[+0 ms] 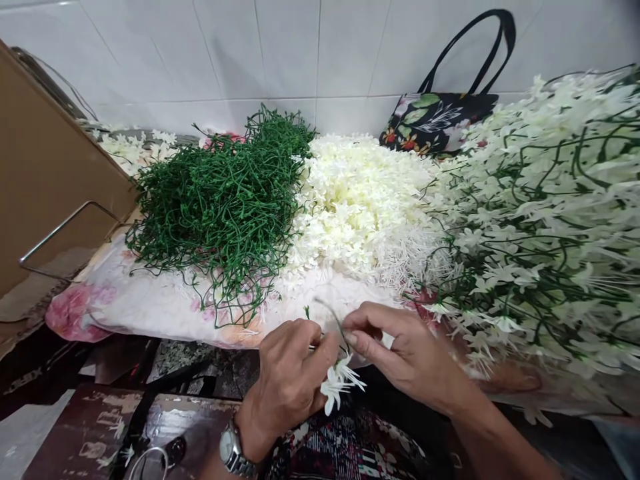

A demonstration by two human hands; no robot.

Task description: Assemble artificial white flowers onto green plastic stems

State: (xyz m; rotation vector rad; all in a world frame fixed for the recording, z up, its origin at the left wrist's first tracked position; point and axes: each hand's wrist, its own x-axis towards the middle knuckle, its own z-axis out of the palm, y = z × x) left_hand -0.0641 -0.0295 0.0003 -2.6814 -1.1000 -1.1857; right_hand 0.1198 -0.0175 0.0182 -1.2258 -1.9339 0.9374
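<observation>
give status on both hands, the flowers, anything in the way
Left hand closed, holding white flowers. Right hand pinching thin, blurred stem. Green stem pile beyond; nothing seen blocking hands.

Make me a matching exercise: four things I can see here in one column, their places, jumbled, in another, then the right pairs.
Things
1. Heap of thin, wiry green stems
2. Black floral-print bag with looped handles
3. Silver metal-banded wristwatch
4. Small white artificial flower

Places
A. On the left wrist
B. Between left hand and right hand
C. Left of the cream-white blossom heap
D. Upper right, by the white tiled wall

Pairs: 1-C, 2-D, 3-A, 4-B
</observation>
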